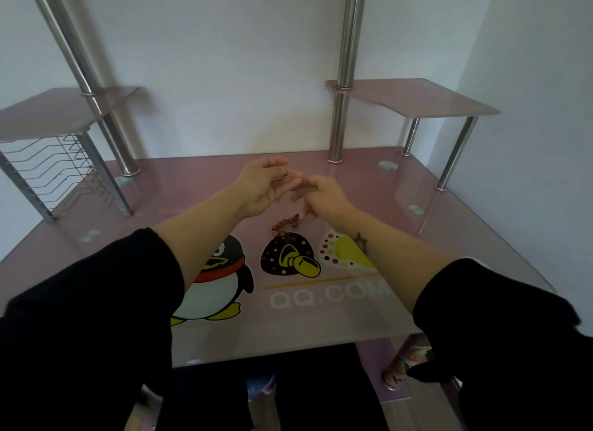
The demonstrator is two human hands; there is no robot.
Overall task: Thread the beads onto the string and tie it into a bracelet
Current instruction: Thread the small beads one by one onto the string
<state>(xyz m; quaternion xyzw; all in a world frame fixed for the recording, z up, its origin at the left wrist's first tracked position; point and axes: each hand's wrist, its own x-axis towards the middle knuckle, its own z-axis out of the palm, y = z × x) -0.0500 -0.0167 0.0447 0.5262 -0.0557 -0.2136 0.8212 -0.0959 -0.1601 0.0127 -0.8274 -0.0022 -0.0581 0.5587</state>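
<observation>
Looks like late threading or tying. Holding left hand [264,186] and right hand [324,198] close together, raised over the surface [433,270]. Dangling the beads [284,226] from the right hand, down almost to the surface; cannot tell whether left pinches string. Next: needs steady, taut string ends.

Both arms reach fwd over the bench [465,225], black sleeves pushed up to mid-forearm, forearms bare. L hand [264,185] is raised above the bench's middle, toward its back edge, palm turned inward, fingers loosely curved, thumb on top w/ its tip close to the forefinger tip. R hand [322,198] is just beside it, a bit nearer the bench's front, back of hand up, fingers curled down & blurred. The two hands' fingertips nearly meet. Can't tell whether either grip pinches anything. Small dark star mark on R forearm near the wrist.
</observation>
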